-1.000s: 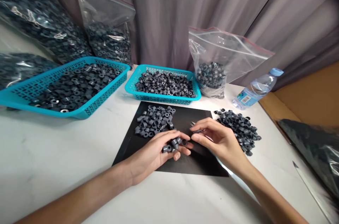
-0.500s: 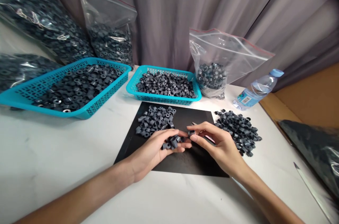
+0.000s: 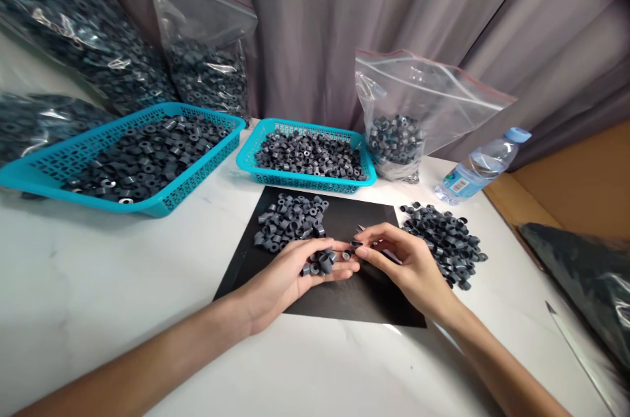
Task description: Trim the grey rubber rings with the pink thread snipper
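Observation:
My left hand [image 3: 283, 279] lies palm up over a black mat [image 3: 364, 302], fingers curved under several small grey plastic caps [image 3: 323, 263]. Close to its fingertips, my right hand [image 3: 406, 263] pinches one dark grey cap [image 3: 356, 244] between thumb and forefinger. A thin pointed metal tool [image 3: 361, 229] pokes out behind the right fingers; most of it is hidden, so its kind is unclear. On the mat's far left part lies a heap of grey caps [image 3: 290, 220]. Another heap of darker caps [image 3: 445, 236] sits on the white table beyond the right hand.
Two blue baskets, one at left [image 3: 167, 207] and one in the middle [image 3: 315, 182], hold many grey pieces. Clear zip bags of pieces stand behind, including one bag [image 3: 396, 141] near a water bottle [image 3: 475, 167]. A cardboard box [image 3: 581, 180] is at right.
The cap in my right fingers has turned slightly, and a round cap end now shows by my left fingertips. The caps in my left palm have shifted a little.

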Tool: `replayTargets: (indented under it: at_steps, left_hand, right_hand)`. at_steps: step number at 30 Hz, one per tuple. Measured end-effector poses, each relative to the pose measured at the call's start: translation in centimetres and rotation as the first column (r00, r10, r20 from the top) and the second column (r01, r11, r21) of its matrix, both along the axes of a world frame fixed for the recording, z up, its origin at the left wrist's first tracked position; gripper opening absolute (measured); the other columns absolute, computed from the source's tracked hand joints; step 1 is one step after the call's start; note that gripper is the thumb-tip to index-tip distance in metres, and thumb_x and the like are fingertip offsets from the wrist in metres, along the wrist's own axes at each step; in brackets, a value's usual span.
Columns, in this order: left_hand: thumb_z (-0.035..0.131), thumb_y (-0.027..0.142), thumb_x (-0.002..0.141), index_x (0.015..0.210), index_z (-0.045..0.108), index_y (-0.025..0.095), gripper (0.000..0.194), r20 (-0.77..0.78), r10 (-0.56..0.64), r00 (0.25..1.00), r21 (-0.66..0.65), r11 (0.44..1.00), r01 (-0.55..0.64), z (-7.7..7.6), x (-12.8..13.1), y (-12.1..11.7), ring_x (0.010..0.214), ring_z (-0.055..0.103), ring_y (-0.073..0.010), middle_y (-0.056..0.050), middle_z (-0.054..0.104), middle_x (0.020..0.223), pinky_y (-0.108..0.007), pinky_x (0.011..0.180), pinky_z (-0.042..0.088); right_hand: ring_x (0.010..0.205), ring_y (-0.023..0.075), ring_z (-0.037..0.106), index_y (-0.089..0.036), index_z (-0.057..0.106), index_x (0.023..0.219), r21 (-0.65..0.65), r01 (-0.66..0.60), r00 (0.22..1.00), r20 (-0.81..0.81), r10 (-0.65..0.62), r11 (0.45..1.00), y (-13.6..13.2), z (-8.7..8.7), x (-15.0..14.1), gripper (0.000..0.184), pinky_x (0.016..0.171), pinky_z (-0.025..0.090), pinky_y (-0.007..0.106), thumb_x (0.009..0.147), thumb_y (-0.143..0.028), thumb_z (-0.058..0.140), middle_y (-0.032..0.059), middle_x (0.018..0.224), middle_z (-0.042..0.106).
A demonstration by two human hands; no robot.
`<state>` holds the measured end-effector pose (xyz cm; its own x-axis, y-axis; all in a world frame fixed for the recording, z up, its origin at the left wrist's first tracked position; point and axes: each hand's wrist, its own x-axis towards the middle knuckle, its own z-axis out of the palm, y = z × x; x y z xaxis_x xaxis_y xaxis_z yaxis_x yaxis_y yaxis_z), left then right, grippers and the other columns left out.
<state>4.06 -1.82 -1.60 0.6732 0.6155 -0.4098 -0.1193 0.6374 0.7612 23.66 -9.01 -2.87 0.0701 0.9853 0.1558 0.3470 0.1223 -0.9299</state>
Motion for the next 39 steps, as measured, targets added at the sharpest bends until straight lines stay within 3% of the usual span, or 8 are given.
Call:
replayTargets:
  at_steps: [10,20,26,30,34,39]
  left_hand:
    - [0.058,0.026,0.092,0.098,0.077,0.010,0.026,0.030,-0.029,0.999,0.064,0.998,0.027,-0.1,-0.4,-0.1,0.109,0.070,-0.0299,-0.014,0.078,0.104,-0.041,0.103,0.051]
    - [0.064,0.021,0.089,0.093,0.077,0.012,0.016,-0.011,0.097,0.995,-0.024,0.995,-0.097,-0.6,-0.3,-0.3,0.110,0.065,-0.0269,-0.013,0.073,0.113,-0.043,0.100,0.055]
    - [0.063,0.022,0.090,0.094,0.076,0.013,0.017,-0.021,0.078,0.997,-0.043,0.996,-0.078,-0.5,-0.3,-0.4,0.106,0.066,-0.0258,-0.012,0.073,0.113,-0.040,0.094,0.057]
    - [0.060,0.025,0.091,0.096,0.077,0.013,0.021,-0.039,0.032,0.999,-0.014,0.999,-0.033,-0.2,-0.3,-0.3,0.096,0.065,-0.0203,-0.011,0.074,0.110,-0.031,0.083,0.057]
    - [0.060,0.026,0.091,0.094,0.078,0.015,0.021,-0.037,0.012,0.999,-0.014,1.000,-0.012,-0.2,-0.3,-0.2,0.086,0.064,-0.0168,-0.010,0.074,0.110,-0.030,0.083,0.054]
    - [0.063,0.026,0.089,0.093,0.078,0.015,0.019,-0.050,0.028,0.998,0.002,1.000,-0.028,-0.3,-0.2,-0.3,0.094,0.062,-0.0193,-0.009,0.074,0.106,-0.029,0.081,0.053]
  right_hand:
    - [0.090,0.0199,0.067,-0.020,0.068,0.103,0.010,0.046,0.996,-0.079,-0.045,0.999,0.4,-0.6,0.7,0.024,0.078,0.057,0.032,0.088,-0.039,0.071,0.0064,0.099,0.071]
    - [0.096,0.0228,0.060,-0.026,0.071,0.106,0.205,-0.055,0.954,0.298,-0.008,0.977,-0.7,0.3,-1.9,0.015,0.084,0.050,0.036,0.093,-0.029,0.066,0.0059,0.098,0.066]
    - [0.100,0.0236,0.058,-0.029,0.072,0.111,0.200,-0.105,0.938,0.346,0.030,0.974,-0.7,0.3,-1.2,0.018,0.088,0.048,0.038,0.093,-0.029,0.067,0.0062,0.103,0.063]
    - [0.101,0.0232,0.056,-0.029,0.071,0.111,0.192,-0.162,0.921,0.382,0.078,0.968,-0.7,0.8,-0.7,0.018,0.090,0.047,0.039,0.093,-0.028,0.067,0.0060,0.105,0.062]
    - [0.102,0.0231,0.055,-0.028,0.070,0.111,0.184,-0.195,0.910,0.401,0.108,0.963,-0.7,0.7,-0.7,0.018,0.089,0.048,0.039,0.094,-0.028,0.065,0.0061,0.106,0.062]
    - [0.103,0.0248,0.053,-0.032,0.070,0.116,0.192,-0.227,0.862,0.496,0.105,0.955,-0.7,0.2,-0.7,0.022,0.087,0.049,0.041,0.095,-0.030,0.063,0.0068,0.109,0.062]
